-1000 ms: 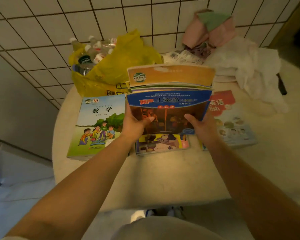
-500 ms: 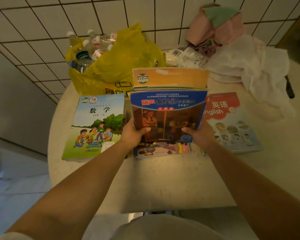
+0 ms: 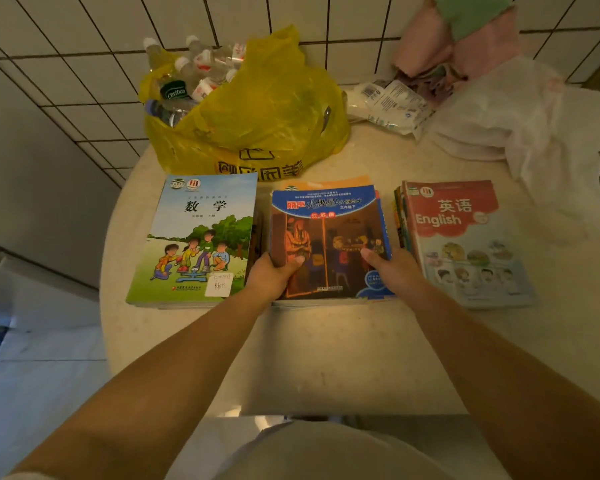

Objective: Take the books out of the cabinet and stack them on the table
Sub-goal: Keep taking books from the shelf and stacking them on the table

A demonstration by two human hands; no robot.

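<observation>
Three piles of books lie side by side on the round beige table [image 3: 343, 358]. The middle pile is topped by a blue and dark-covered book [image 3: 329, 237] with an orange book edge showing behind it. My left hand [image 3: 271, 277] grips this pile's near left edge, thumb on the cover. My right hand [image 3: 392, 270] holds its near right edge, thumb on top. To the left lies a maths book [image 3: 196, 237] with children on a green lawn. On the right sits a red and pale English book [image 3: 461, 240] over several others.
A yellow plastic bag [image 3: 257, 116] full of empty bottles stands behind the books against the tiled wall. White cloth [image 3: 527, 126], pink cloth [image 3: 465, 43] and a printed packet [image 3: 392, 102] crowd the table's back right. The table edge curves close on the left.
The bundle I held tilted above the table has come down flat onto the small book in the middle, covering it. Both hands stay on the bundle's near edge.
</observation>
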